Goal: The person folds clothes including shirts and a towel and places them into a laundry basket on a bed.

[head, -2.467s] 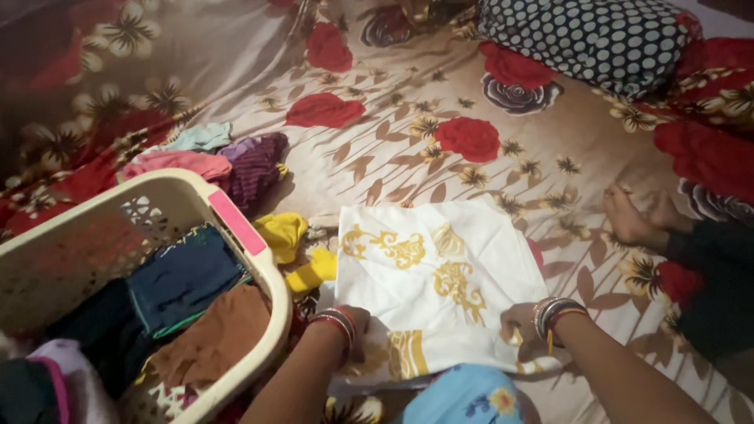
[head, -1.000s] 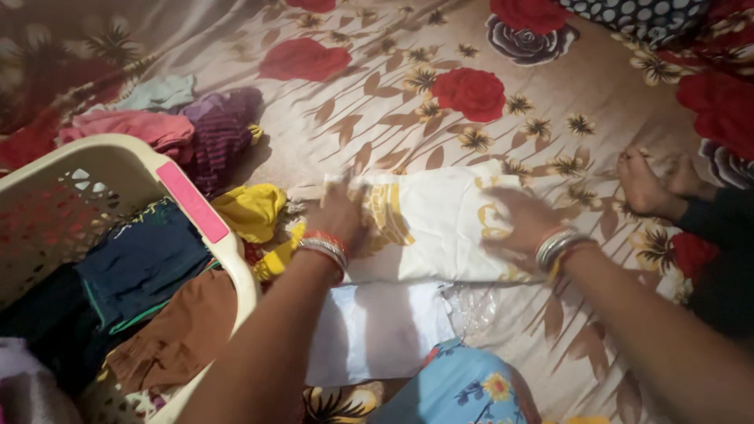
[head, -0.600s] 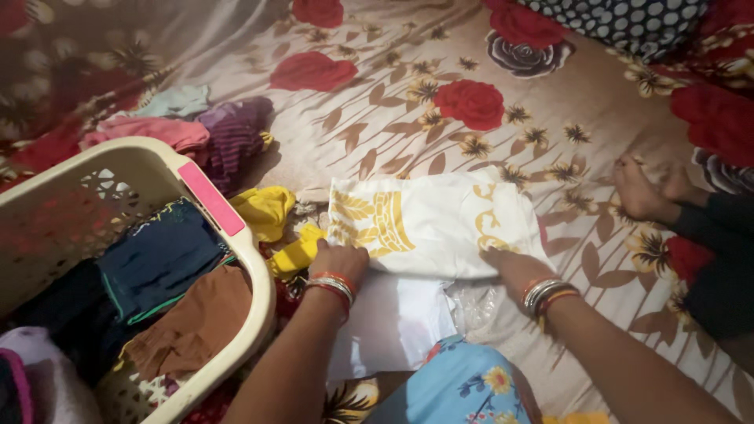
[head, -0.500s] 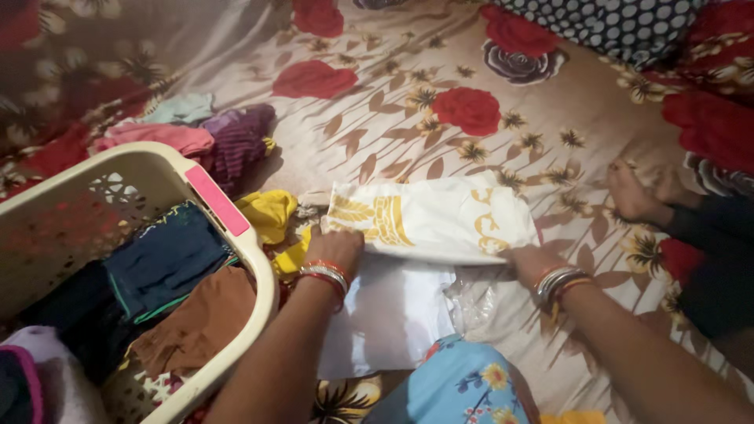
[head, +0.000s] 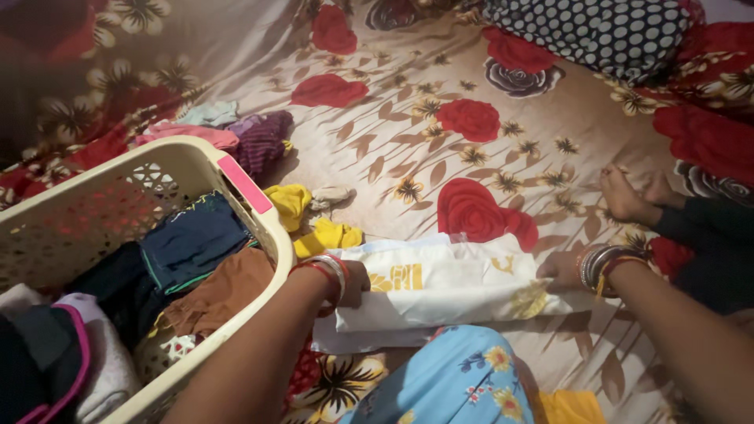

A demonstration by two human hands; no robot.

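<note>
White cloth [head: 448, 286] with gold print lies folded into a long strip on the floral bedsheet [head: 377, 149], beside the laundry basket [head: 259, 208]. Left hand [head: 352, 283] pinches its left end, right hand [head: 559, 271] grips its right end.

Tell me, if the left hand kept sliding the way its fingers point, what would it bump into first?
Probably the right hand: the left hand points along the folded white cloth it grips.

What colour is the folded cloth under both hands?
White with golden-yellow motifs, seen in the head view: folded cloth.
</note>
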